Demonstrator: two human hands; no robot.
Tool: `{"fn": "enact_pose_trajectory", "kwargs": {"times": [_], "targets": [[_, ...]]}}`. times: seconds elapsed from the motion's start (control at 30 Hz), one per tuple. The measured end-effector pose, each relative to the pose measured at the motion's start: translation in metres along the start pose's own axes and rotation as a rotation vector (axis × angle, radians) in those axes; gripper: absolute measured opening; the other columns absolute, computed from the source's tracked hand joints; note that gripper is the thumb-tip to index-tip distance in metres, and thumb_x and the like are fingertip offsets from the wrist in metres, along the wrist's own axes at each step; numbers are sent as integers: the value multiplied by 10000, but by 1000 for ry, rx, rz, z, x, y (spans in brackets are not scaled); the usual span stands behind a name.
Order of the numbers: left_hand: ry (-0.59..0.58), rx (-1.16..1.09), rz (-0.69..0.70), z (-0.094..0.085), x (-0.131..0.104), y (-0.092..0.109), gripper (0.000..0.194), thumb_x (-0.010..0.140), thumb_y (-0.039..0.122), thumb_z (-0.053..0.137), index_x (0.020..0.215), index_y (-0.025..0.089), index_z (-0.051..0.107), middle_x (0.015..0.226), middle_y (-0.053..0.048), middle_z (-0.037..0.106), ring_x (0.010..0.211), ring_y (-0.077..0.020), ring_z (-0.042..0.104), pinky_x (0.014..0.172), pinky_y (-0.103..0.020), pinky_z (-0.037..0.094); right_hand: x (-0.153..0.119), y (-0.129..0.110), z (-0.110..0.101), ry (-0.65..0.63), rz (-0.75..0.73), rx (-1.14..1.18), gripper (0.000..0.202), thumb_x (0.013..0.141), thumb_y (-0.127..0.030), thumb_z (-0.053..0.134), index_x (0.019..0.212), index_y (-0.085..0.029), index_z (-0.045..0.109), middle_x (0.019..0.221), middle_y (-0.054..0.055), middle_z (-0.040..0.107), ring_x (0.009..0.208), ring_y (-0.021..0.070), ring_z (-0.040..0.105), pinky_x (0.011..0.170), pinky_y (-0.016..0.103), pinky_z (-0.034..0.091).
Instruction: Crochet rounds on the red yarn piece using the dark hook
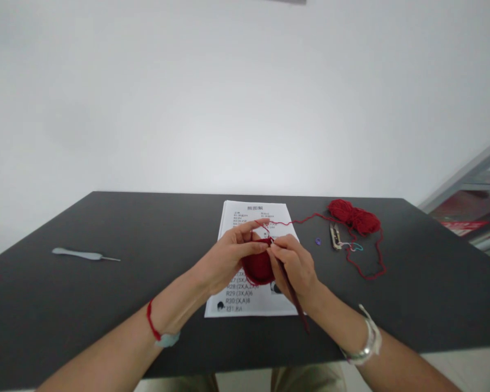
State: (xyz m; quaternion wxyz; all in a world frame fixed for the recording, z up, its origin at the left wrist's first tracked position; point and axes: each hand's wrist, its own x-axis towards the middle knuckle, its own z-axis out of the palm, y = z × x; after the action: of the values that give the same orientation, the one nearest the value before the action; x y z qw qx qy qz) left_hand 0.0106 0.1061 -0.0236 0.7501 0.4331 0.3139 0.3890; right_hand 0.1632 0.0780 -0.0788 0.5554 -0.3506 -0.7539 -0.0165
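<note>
My left hand (pixel 232 253) pinches a dark red crochet piece (pixel 258 268) between thumb and fingers, and a strand of red yarn (pixel 294 221) runs over its raised index finger. My right hand (pixel 296 264) grips a crochet hook (pixel 293 296) with a dark red handle, which slants down toward the table's front edge. The hook's metal tip is at the upper edge of the crochet piece, partly hidden by the fingers. Both hands are close together above a printed pattern sheet (pixel 253 307).
A loose skein of red yarn (pixel 353 216) lies at the back right of the black table (pixel 167 228). Near it are small thread snips (pixel 335 237) and a purple stitch marker (pixel 318 241). A grey-handled crochet hook (pixel 84 255) rests at the left. A white wall stands behind.
</note>
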Motion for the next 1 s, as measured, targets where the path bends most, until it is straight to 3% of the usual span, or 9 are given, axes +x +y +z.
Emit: {"fn": "enact_pose_trajectory", "kwargs": {"times": [0.13, 0.23, 0.3, 0.47, 0.77, 1.0], "targets": [[-52, -108, -89, -6, 2, 2, 466, 606, 87, 778, 1060, 165, 709, 761, -13, 685, 665, -110, 595, 676, -243, 434, 13, -6, -2, 118, 336, 520, 87, 859, -180, 592, 819, -248, 557, 774, -4, 580, 621, 130, 537, 517, 245, 452], [-57, -97, -64, -11, 5, 4, 458, 616, 69, 758, 1061, 163, 705, 797, -27, 709, 669, -114, 618, 676, -241, 452, 24, -8, -5, 97, 631, 967, 133, 832, -222, 641, 767, -228, 525, 681, -44, 535, 488, 81, 431, 403, 184, 345], [-64, -78, -38, -14, 6, 6, 460, 618, 60, 748, 1066, 154, 702, 755, -14, 695, 620, -93, 594, 628, -216, 439, 29, -8, -9, 82, 721, 1097, 166, 803, -228, 675, 742, -217, 521, 634, -60, 512, 467, 68, 405, 392, 167, 318], [-106, -19, -13, -18, 6, 14, 463, 627, 47, 742, 1078, 144, 706, 709, 4, 643, 596, -80, 570, 559, -185, 411, 35, -3, -20, 61, 695, 1060, 189, 752, -214, 730, 696, -199, 549, 630, -56, 542, 453, 60, 424, 396, 179, 314], [-231, 142, -111, -24, -1, 26, 432, 640, 68, 735, 1067, 136, 711, 728, -9, 630, 589, -86, 528, 526, -197, 379, 38, 1, -34, -107, 666, 1020, 193, 704, -246, 775, 680, -185, 593, 670, -29, 604, 419, 55, 440, 386, 201, 311], [-268, 207, -76, -24, -1, 28, 388, 641, 80, 730, 1021, 155, 741, 708, 4, 611, 585, -80, 511, 527, -194, 367, 41, -1, -38, -144, 765, 1158, 225, 692, -242, 780, 661, -180, 566, 597, -45, 570, 425, 55, 403, 392, 189, 273]]}}
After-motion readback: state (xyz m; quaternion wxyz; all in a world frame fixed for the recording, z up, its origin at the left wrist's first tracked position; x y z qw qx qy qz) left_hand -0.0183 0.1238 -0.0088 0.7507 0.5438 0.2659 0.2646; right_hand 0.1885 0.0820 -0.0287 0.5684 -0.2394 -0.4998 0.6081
